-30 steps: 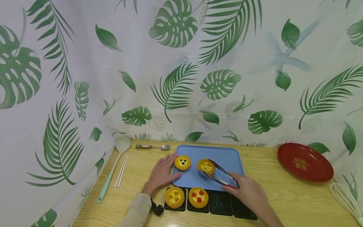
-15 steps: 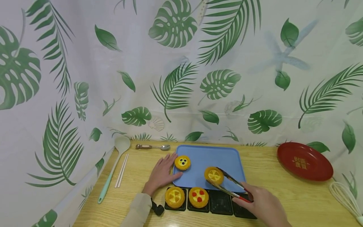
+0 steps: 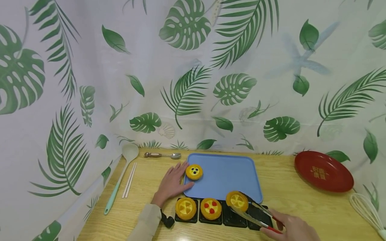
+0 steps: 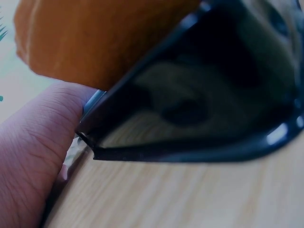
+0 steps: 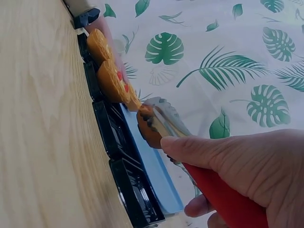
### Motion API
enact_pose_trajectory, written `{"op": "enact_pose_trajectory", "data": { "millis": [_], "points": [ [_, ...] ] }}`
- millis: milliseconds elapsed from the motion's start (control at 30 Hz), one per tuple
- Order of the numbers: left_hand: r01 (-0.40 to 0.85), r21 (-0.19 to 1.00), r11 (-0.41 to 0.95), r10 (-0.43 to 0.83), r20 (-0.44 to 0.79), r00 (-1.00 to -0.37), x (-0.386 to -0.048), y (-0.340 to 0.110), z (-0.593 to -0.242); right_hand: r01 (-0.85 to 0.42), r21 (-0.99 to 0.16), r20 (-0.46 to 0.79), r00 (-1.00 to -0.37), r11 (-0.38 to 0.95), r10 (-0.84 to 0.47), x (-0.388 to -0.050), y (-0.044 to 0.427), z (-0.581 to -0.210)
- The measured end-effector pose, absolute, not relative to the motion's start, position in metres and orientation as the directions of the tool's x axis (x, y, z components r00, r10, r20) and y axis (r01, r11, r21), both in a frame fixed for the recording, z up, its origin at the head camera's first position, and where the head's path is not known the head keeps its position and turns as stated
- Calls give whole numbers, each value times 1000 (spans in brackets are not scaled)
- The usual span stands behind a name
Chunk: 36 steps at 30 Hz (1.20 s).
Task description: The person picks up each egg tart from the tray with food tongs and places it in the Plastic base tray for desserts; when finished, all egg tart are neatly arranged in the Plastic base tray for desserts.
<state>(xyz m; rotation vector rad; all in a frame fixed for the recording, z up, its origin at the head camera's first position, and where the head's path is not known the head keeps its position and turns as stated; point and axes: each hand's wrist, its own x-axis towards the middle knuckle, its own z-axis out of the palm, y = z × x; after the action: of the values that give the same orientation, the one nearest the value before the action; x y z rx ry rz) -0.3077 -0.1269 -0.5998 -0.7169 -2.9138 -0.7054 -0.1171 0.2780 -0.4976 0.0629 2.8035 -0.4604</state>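
My right hand grips red-handled tongs, whose tips clasp an egg tart with yellow wedge-shaped topping. That tart hangs over the third black square tray, close to the blue tray's front edge; the right wrist view shows it raised above the black trays. My left hand rests at the left edge of the blue tray, fingers spread. Beside its fingers an egg tart with dark berries sits on the blue tray. Two more tarts, one with orange wedges and one with red pieces, fill the left black trays.
A fourth black tray ends the row at right. Farther right lie a red oval plate and a whisk. On the left are a long-handled ladle, white chopsticks and a small spoon. A leaf-patterned cloth hangs behind.
The right hand has carried the tart in the tongs from the blue tray toward the viewer and rightward, over the third black tray. My left hand has stayed in place.
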Motion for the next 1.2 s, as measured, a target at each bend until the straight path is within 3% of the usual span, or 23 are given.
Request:
{"op": "enact_pose_trajectory", "data": {
  "millis": [233,400,867,1200],
  "points": [
    [463,430,775,421,194,-886,-311,-128,-605,49,-384,-185,-982,922,-25,-105,281,-519],
    [451,428,784,418,175,-892,-309,-127,-601,52,-379,-209,-978,924,-31,-108,287,-536],
    [439,416,796,412,157,-897,-310,-126,-599,113,-324,-304,-952,939,9,-108,276,-518],
    [456,415,787,426,168,-889,-307,-127,-597,113,-389,-232,-973,914,21,-107,267,-500]
  ]
}}
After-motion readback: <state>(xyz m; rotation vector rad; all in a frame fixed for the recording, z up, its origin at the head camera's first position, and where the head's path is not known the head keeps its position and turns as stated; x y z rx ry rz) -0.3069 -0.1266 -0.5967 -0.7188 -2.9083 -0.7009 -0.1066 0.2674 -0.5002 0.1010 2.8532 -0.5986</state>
